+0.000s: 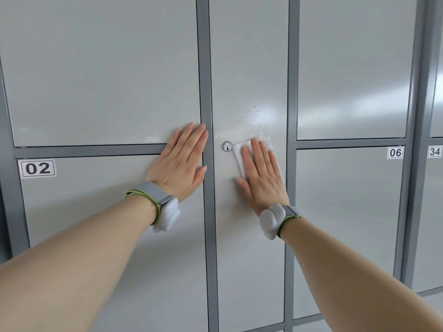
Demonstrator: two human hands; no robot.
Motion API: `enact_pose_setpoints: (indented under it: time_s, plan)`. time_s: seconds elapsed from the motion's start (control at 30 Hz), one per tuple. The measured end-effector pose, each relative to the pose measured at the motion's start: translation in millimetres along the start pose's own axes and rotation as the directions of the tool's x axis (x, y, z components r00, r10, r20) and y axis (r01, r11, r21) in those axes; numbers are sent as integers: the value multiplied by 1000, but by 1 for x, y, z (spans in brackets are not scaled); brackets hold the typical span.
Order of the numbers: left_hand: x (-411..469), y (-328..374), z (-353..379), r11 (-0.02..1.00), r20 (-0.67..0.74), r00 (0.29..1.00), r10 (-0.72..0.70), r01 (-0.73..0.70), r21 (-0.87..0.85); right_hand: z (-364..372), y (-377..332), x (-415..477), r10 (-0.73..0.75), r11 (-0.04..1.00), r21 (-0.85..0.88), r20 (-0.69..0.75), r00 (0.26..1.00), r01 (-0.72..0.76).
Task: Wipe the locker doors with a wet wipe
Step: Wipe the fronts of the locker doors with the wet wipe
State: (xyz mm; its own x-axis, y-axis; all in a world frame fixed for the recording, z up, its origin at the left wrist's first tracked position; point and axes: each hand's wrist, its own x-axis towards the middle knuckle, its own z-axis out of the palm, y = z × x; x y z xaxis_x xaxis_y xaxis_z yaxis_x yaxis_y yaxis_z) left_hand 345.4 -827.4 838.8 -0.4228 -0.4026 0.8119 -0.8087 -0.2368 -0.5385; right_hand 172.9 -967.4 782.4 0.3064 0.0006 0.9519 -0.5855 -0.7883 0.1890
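Right hand [261, 173] flat, fingers straight and together, pressing the wipe [239, 152] against the tall middle door [249, 68], just right of the lock [227, 146]. A flat palm spreads the pressure and keeps the whole sheet in contact. Wet smear [254, 121] directly above the wipe, so that patch looks done.

Left hand [182, 161] also flat, fingers spread slightly, holding nothing. It rests on the neighbouring doors beside the grey post [206, 68], probably as a brace.

Every locker in view is closed, including 02 [37, 168], 06 [395, 152] and 34 [434, 151], so contents can't be seen.
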Motion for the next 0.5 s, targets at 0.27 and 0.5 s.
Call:
enact_pose_setpoints:
  time_s: [0.27,0.5]
  plan:
    - [-3,2,5,999,18,1000,-10,9,47,-9,14,33,294,951,125,-86,952,-282]
    - [-3,2,8,996,12,1000,-17,16,88,-1,18,44,300,949,157,-202,932,-272]
